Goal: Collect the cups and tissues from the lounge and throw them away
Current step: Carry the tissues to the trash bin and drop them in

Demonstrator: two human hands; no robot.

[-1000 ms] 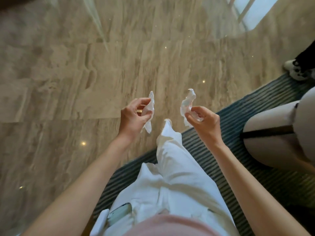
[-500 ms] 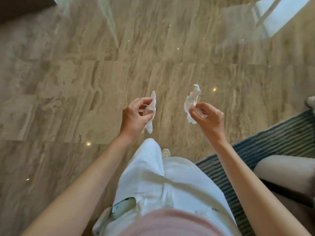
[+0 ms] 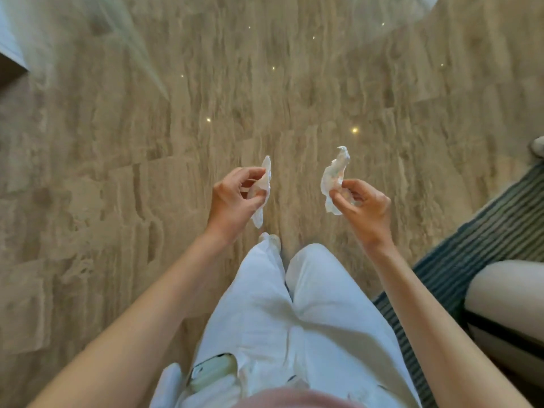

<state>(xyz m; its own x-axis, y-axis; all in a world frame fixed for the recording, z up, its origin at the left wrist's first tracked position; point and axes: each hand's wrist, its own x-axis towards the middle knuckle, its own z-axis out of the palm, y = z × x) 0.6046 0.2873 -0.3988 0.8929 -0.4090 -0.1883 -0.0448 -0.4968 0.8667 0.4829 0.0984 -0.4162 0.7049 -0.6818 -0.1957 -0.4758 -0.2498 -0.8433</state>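
Observation:
My left hand (image 3: 234, 198) pinches a crumpled white tissue (image 3: 262, 189) between thumb and fingers, held at waist height over the floor. My right hand (image 3: 363, 209) pinches a second crumpled white tissue (image 3: 334, 178), whose upper end sticks up above the fingers. The two hands are a short gap apart, in front of my white trousers. No cup and no bin are in view.
Beige marble floor (image 3: 176, 128) fills most of the view. A dark striped rug (image 3: 482, 228) lies at the right, with a pale cushioned seat (image 3: 509, 295) on it. A light shoe (image 3: 537, 145) shows at the right edge. A dark furniture corner (image 3: 8, 69) sits top left.
I have walked off the striped rug onto the marble floor; rug and seat slid to the right edge. Both hands keep their tissues in the same hold.

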